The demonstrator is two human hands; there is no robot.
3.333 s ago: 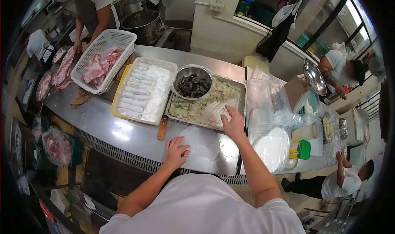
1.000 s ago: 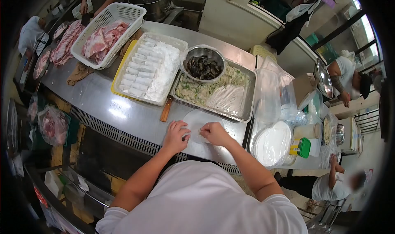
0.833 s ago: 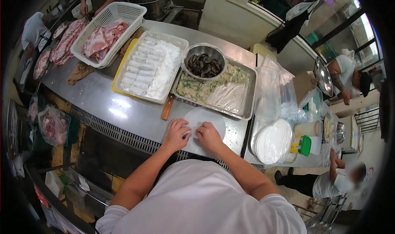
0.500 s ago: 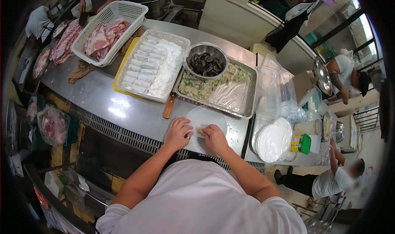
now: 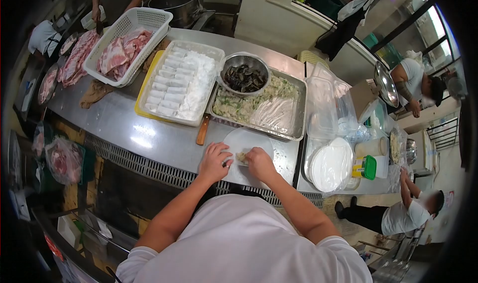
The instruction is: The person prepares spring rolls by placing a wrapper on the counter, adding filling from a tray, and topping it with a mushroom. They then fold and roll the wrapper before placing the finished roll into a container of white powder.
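A round, thin, whitish wrapper sheet (image 5: 249, 137) lies flat on the steel table in front of me. A small lump of pale filling (image 5: 241, 157) sits on its near part. My right hand (image 5: 261, 164) is closed at the lump, fingers curled and fingertips touching it. At the wrapper's left edge rests my left hand (image 5: 215, 162), fingers bent but apart, thumb towards the filling. Just beyond the wrapper stands a metal tray (image 5: 304, 104) of greenish-white filling and pale strips. A steel colander (image 5: 226, 86) of dark shrimp sits on the tray's far left corner.
Left of the tray, a white tray (image 5: 145, 101) holds white rolls and powder; a wooden-handled knife (image 5: 202, 129) lies beside it. A basket (image 5: 162, 36) of raw meat stands farther left. Stacked wrappers (image 5: 331, 163) and a green-lidded tub (image 5: 367, 167) are right. Other people stand around.
My right hand has turned and curled further over the filling, more of which shows at its left. My left hand has hardly moved. The whole view has shifted slightly.
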